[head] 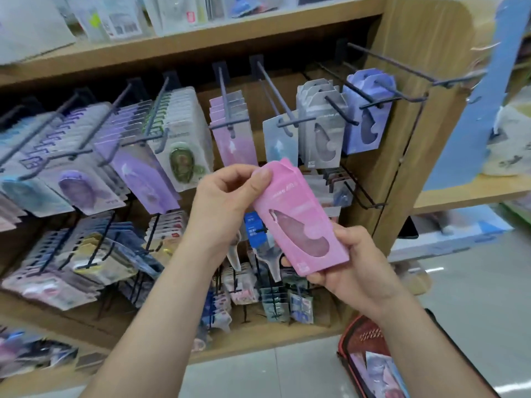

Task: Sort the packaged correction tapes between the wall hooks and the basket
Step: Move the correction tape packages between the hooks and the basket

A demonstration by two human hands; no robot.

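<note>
Gripping one pink correction tape pack (298,216), left hand (221,202) pinches its top, right hand (353,265) its base; the print is probably too blurred to read.

We hold a pink correction-tape pack (298,216) tilted, our left hand (224,202) pinching its top and our right hand (353,262) gripping its bottom, before wall hooks (275,93) hung with more packs, the red basket (349,340) at lower right.

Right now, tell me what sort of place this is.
Most likely a stationery shop: wall hooks hung with packaged correction tapes, a wooden shelf of more packets above, a red basket on the floor.
</note>
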